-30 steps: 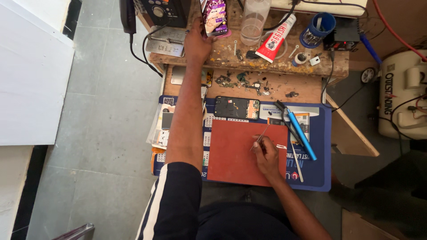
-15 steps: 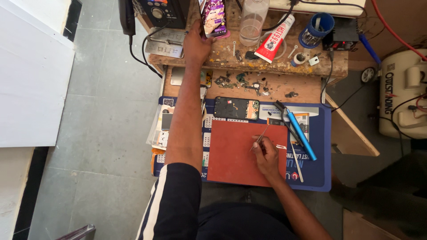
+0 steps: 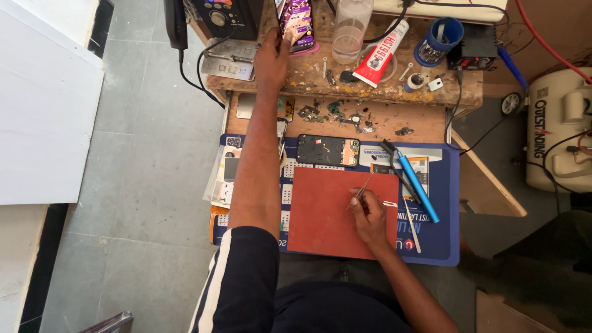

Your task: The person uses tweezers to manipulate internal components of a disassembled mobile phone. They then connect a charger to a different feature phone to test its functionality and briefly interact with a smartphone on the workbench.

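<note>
- My left hand [image 3: 272,57] is stretched far forward to the back of the wooden bench [image 3: 345,92], and its fingers touch the lower edge of a smartphone with a lit purple screen [image 3: 296,23].
- This phone has its long axis running away from me, with the top end pointing to the far edge of the bench; I cannot tell if my grip is closed on it or only rests against it.
- My right hand [image 3: 372,217] lies on the red rectangular rubber mat [image 3: 327,213], and its grip is pinched together on thin metal tweezers [image 3: 362,189].
- The tweezers lie on a slant; their tips point away from me and a little to the right, over the upper part of the red mat.
- Beyond the mat lies an opened black phone body with its circuit parts visible [image 3: 328,150], its long axis going left to right.
- Just right of my right hand a blue pen-shaped tool [image 3: 418,188] lies diagonally on the dark blue work mat [image 3: 445,203].
- On the back of the bench stand a clear plastic bottle [image 3: 351,28] and a white and red glue tube [image 3: 383,54].
</note>
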